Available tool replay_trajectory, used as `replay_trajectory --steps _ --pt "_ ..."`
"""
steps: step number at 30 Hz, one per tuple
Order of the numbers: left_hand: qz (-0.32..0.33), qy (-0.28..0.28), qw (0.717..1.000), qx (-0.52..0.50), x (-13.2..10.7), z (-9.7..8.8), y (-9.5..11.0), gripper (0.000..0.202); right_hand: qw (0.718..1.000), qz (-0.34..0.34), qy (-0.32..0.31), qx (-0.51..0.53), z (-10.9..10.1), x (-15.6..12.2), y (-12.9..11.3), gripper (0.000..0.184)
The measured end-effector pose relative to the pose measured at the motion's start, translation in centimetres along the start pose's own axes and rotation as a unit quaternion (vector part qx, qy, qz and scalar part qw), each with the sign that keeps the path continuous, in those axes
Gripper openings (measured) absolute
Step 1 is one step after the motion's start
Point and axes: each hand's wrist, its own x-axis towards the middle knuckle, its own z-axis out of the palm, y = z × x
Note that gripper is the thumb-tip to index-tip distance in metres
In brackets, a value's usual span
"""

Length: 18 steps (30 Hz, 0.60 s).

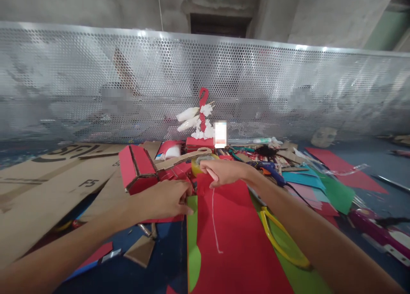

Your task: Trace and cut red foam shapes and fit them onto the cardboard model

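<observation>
A long red sheet (237, 238) lies on a green board (193, 260), with a thin pale line (213, 219) running down it to a short hook at its near end. At the line's far end my right hand (227, 171) is closed, fingers bent in a pinch. What it grips, if anything, I cannot make out. My left hand (168, 199) is by the red sheet's left edge, fingers curled and thumb over the green board; anything held in it is hidden. Yellow-handled scissors (283, 243) lie beneath my right forearm. A tape roll (196, 166) stands just beyond my right hand.
A red-covered cardboard piece (137, 168) and large cardboard (64, 187) lie left. A blue-handled cutter (92, 264) is near my left forearm. Right are a blue glue gun (272, 172), coloured paper (304, 179) and a purple device (379, 234). Behind, a red-and-white decoration (203, 119) fronts a perforated metal panel (269, 80).
</observation>
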Motion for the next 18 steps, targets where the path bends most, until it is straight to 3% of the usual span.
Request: replay_trajectory --steps 3,9,12,18 --pt "0.013 0.049 0.997 0.052 -0.3 0.2 0.5 0.033 1.000 -0.017 0.006 -0.008 -0.4 -0.3 0.1 0.048" --pt "0.032 0.062 0.995 0.068 -0.9 1.2 0.5 0.033 0.999 -0.037 0.003 0.016 -1.1 -0.7 0.8 0.044" --pt "0.016 0.031 0.998 0.054 -0.8 1.2 0.4 0.040 0.998 -0.062 0.000 0.029 -1.1 -0.6 1.3 0.043" --pt "0.006 0.028 0.998 0.054 -0.9 0.4 1.0 0.031 0.995 -0.087 -0.003 0.052 -1.1 -0.7 1.3 0.043"
